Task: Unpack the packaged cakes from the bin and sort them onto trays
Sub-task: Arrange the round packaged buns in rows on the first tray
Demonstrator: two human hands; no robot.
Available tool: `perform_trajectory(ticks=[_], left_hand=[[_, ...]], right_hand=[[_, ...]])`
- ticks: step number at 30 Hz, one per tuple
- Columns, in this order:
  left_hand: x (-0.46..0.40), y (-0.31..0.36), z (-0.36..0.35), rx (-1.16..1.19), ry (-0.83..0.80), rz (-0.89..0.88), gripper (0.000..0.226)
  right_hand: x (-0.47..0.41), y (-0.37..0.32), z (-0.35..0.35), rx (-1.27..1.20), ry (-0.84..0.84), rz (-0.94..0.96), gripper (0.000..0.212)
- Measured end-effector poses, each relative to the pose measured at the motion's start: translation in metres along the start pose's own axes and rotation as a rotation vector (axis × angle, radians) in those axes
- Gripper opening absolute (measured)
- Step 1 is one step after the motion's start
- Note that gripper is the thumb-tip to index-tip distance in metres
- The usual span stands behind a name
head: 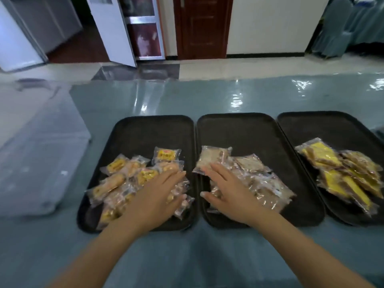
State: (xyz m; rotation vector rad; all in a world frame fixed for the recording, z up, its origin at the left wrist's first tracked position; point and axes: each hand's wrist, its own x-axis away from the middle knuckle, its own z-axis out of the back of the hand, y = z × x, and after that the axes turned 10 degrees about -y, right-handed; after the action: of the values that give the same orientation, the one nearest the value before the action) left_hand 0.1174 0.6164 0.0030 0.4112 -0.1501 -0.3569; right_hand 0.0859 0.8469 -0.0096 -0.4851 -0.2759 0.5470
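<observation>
The packaged cakes (133,183) lie in heaps on three black trays (259,125) on the counter (207,94), both hands, left hand (160,192) and right hand (226,188), resting flat and released on them; light, soft, slippery wrappers probably, best pinched at the sealed edge.

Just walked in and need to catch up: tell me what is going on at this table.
A person is sorting packaged cakes onto three black trays on a blue table. The left hand rests flat on the orange and yellow packets in the left tray. The right hand lies on the brown packets in the middle tray. The right tray holds yellow-wrapped packets. A clear plastic bin sits at the left.
</observation>
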Motion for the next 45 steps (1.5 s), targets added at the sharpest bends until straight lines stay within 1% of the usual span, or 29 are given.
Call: perform_trajectory(ticks=[4,9,12,16,18,20,22,25,30,33,37,41,45], left_hand=[[0.052,-0.052,0.01,-0.001,0.015,0.062,0.065],[0.08,-0.085,0.02,-0.004,0.023,0.12,0.07],[0.083,-0.101,0.023,0.017,0.043,0.142,0.072],[0.078,-0.119,0.022,0.019,0.042,0.187,0.061],[0.073,-0.13,0.021,0.019,0.057,0.214,0.06],[0.068,-0.139,0.023,0.01,0.062,0.233,0.064],[0.063,-0.151,0.024,0.015,0.05,0.269,0.061],[0.058,-0.176,0.02,0.015,0.004,0.316,0.06],[0.043,-0.23,0.02,0.026,-0.085,0.335,0.051],[0.031,-0.257,0.023,0.079,-0.119,0.355,0.049],[0.014,-0.291,0.017,0.166,-0.217,0.342,0.052],[-0.005,-0.302,0.006,0.173,-0.287,0.315,0.052],[-0.015,-0.305,-0.006,0.176,-0.314,0.347,0.063]], right_hand=[[-0.02,-0.052,-0.034,0.002,-0.051,0.008,0.065],[-0.034,-0.087,-0.053,-0.008,-0.112,0.012,0.065],[-0.045,-0.088,-0.053,0.033,-0.134,0.004,0.065],[-0.063,-0.08,-0.049,0.059,-0.143,0.016,0.065],[-0.074,-0.075,-0.048,0.06,-0.164,0.02,0.065],[-0.087,-0.07,-0.048,0.066,-0.177,0.034,0.065],[-0.101,-0.068,-0.051,0.069,-0.169,0.059,0.065],[-0.122,-0.071,-0.057,0.062,-0.174,0.061,0.065],[-0.166,-0.082,-0.071,0.048,-0.237,-0.046,0.066],[-0.191,-0.095,-0.079,0.052,-0.267,-0.11,0.065],[-0.224,-0.114,-0.091,0.07,-0.3,-0.185,0.063],[-0.251,-0.123,-0.099,0.055,-0.323,-0.224,0.058],[-0.273,-0.124,-0.103,0.065,-0.327,-0.243,0.056]])
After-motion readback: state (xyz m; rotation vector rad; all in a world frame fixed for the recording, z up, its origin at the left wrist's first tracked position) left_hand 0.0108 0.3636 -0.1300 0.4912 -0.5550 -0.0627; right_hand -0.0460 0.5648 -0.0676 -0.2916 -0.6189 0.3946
